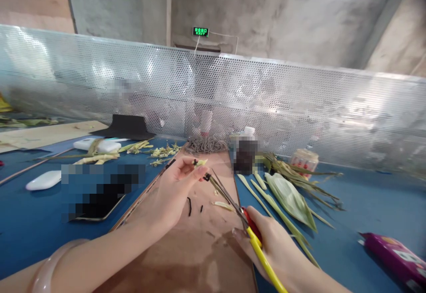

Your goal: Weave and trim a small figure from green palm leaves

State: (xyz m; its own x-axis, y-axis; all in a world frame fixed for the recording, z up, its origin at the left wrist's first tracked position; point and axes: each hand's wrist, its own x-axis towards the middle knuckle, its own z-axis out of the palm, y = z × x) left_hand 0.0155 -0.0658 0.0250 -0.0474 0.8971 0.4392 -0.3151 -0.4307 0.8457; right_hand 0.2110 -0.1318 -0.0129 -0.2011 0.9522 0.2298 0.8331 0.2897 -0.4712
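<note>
My left hand (176, 185) pinches a small pale yellow-green plant piece (200, 163) between thumb and fingertips, with dark bits around it. My right hand (271, 240) grips scissors (237, 207) with red and yellow on the handles. Their blades are parted and point up and left, the tips close to my left fingertips; a dark bit shows by one tip. Beneath both hands lies a long brown board (213, 257). On it are a short black strand (189, 206) and a pale husk strip (222, 205).
Grey cord (206, 145) is heaped at the board's far end. Right of it are a dark bottle (245, 155), green leaves (289, 200), a jar (304, 160) and a purple packet (396, 257). Leftward are a phone (103, 200) and yellowish plant pieces (164, 151). A perforated metal screen (282, 102) stands behind.
</note>
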